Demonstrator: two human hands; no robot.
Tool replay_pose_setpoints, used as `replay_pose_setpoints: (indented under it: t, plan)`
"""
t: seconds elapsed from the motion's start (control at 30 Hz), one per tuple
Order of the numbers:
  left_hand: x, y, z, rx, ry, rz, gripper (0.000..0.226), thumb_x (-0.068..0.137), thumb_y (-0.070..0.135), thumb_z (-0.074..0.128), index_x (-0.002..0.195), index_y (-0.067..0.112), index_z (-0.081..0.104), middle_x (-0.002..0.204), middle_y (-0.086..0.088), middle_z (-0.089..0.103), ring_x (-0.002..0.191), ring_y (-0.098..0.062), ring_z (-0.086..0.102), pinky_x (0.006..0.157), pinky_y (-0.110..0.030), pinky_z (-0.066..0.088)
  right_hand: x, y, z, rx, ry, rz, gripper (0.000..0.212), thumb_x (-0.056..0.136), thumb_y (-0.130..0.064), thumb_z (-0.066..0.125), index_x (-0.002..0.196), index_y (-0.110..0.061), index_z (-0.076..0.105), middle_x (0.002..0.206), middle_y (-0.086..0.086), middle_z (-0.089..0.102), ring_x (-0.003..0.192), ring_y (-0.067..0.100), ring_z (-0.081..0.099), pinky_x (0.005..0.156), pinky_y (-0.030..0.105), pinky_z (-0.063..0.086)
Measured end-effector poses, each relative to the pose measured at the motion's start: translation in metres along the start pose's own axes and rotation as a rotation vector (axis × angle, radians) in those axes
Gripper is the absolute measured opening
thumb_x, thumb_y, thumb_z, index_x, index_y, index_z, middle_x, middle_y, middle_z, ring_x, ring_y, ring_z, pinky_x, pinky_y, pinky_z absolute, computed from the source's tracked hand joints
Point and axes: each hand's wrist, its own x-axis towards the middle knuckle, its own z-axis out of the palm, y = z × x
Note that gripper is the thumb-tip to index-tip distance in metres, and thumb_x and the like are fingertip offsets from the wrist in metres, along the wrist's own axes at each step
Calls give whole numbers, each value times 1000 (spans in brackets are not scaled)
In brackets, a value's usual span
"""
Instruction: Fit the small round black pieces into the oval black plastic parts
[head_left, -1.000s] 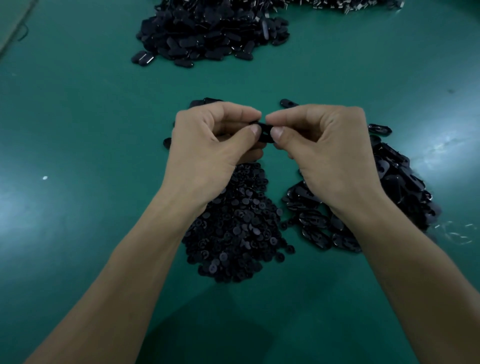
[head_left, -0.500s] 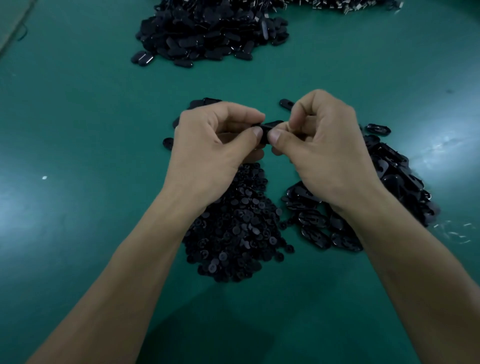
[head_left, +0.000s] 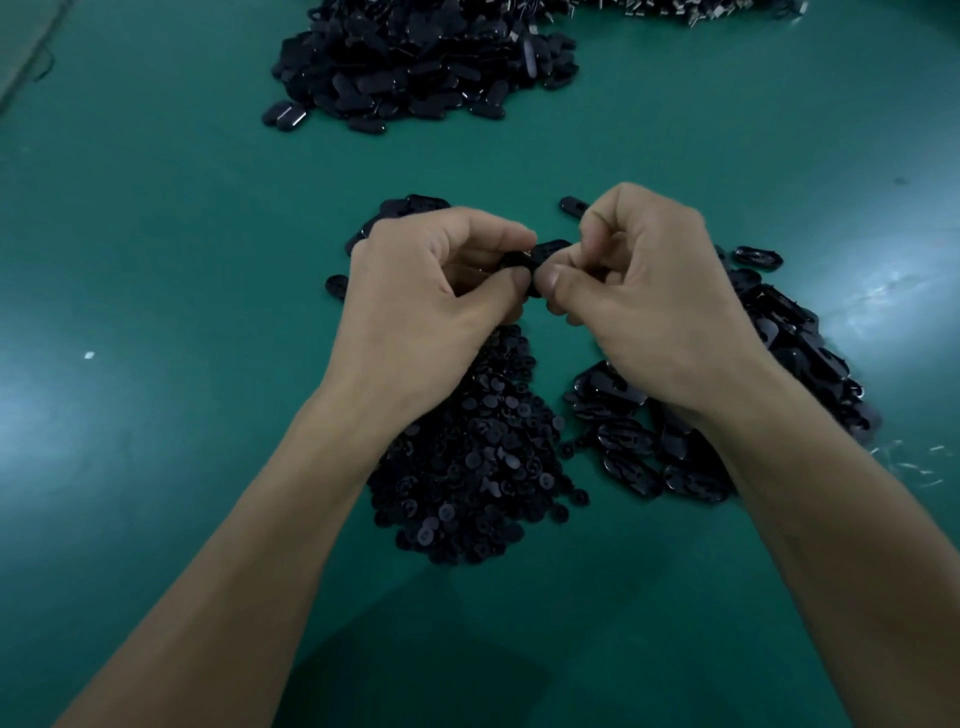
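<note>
While both hands met at the centre of the frame, the left hand (head_left: 431, 306) and the right hand (head_left: 654, 301) each had the fingers curled in, and together they pinched one oval black part (head_left: 545, 252) between thumb and forefinger. The left hand held its left end and the right hand its right end, so the part sat just above the two thumb tips. Whether a round piece was already in it could not be told, since the fingers hid most of it. Below the left wrist, at lower centre, lay the heap of small round black pieces (head_left: 478, 467) on the green table (head_left: 156, 234). Under and to the right of the right wrist spread the heap of oval parts (head_left: 789, 353). A single loose oval (head_left: 571, 205) lay just above the right hand's knuckles. A larger dark pile (head_left: 415, 62) sat at the top of the frame, well apart from the hands.
</note>
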Motion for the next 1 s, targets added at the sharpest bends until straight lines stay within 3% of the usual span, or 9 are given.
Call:
replay_pose_setpoints:
  t: [0.17, 0.37, 0.57, 0.77, 1.0]
  plan:
    - [-2, 2, 3, 59, -2, 27, 22, 88, 7, 76, 104, 23, 75, 88, 7, 77, 80, -8, 75, 78, -32, 63, -2, 1, -3, 29, -10, 7, 31, 83, -13, 72, 74, -28, 46, 79, 4, 72, 76, 30, 70, 71, 55, 58]
    - [-3, 3, 6, 145, 15, 53, 28, 85, 1, 74, 104, 23, 76, 89, 14, 75, 82, 1, 72, 79, -22, 60, -6, 1, 9, 34, 133, 56, 41, 79, -10, 75, 66, -27, 40, 75, 12, 71, 75, 38, 69, 66, 56, 56]
    - [-4, 3, 8, 201, 63, 67, 28, 84, 3, 74, 107, 21, 76, 89, 17, 73, 80, 4, 70, 75, -13, 55, -8, -4, 16, 12, 212, 61, 41, 82, -11, 80, 62, -26, 48, 72, 6, 72, 70, 28, 72, 67, 46, 60]
    - [-3, 4, 8, 242, 78, 89, 23, 86, 11, 78, 108, 16, 77, 91, 20, 71, 82, 7, 68, 75, -8, 52, -10, -11, 18, -119, 227, 12, 39, 88, -5, 71, 63, -29, 53, 71, -5, 68, 77, 18, 71, 69, 36, 60]
    - [-3, 5, 6, 201, 111, 87, 24, 83, 8, 82, 104, 20, 77, 90, 19, 72, 82, 4, 70, 78, -14, 55, -3, -5, 13, 18, 164, 59, 29, 87, -14, 72, 73, -25, 50, 78, 9, 69, 80, 31, 71, 70, 50, 58]
